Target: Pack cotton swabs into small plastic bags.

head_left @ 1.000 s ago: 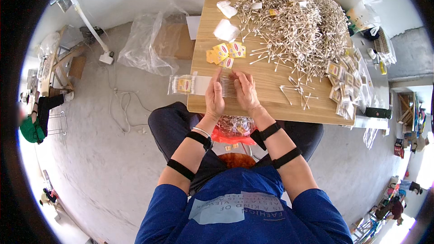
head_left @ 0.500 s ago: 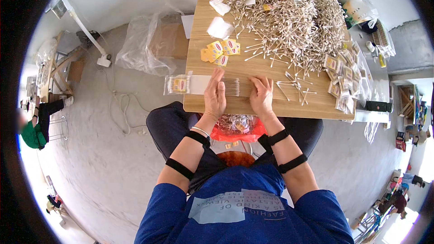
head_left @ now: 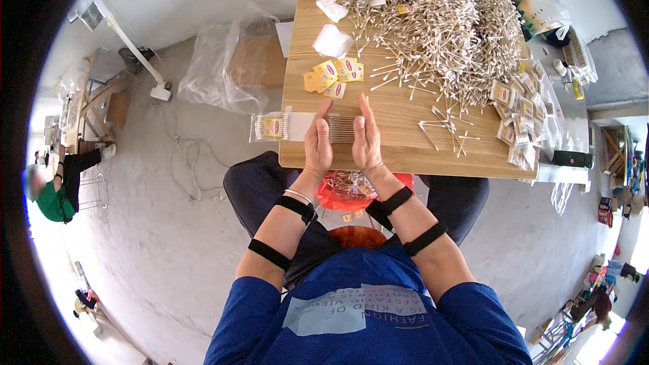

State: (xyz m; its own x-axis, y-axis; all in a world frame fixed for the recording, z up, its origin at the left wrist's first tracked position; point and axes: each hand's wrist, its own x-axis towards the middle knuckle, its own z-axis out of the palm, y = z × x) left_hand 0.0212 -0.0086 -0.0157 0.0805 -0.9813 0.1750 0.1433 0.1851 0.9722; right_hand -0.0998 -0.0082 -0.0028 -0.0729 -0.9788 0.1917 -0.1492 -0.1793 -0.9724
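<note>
A neat row of cotton swabs lies on the table near its front edge, between my two hands. My left hand stands on edge at the row's left end, fingers stretched out. Facing it at the right end, my right hand is also on edge with straight fingers. Both palms are against or very close to the swab tips. A white paper strip runs out from under my left hand. It reaches a clear packet of swabs with a yellow card, at the table's left edge.
A large heap of loose swabs covers the far right. Several yellow cards lie beyond my hands, near crumpled white plastic. Filled packets pile up at right. A red bag of swabs hangs below the table edge.
My right hand has moved left and turned from palm-down on the table to on edge at the row's right end. My left hand stays at the left end.
</note>
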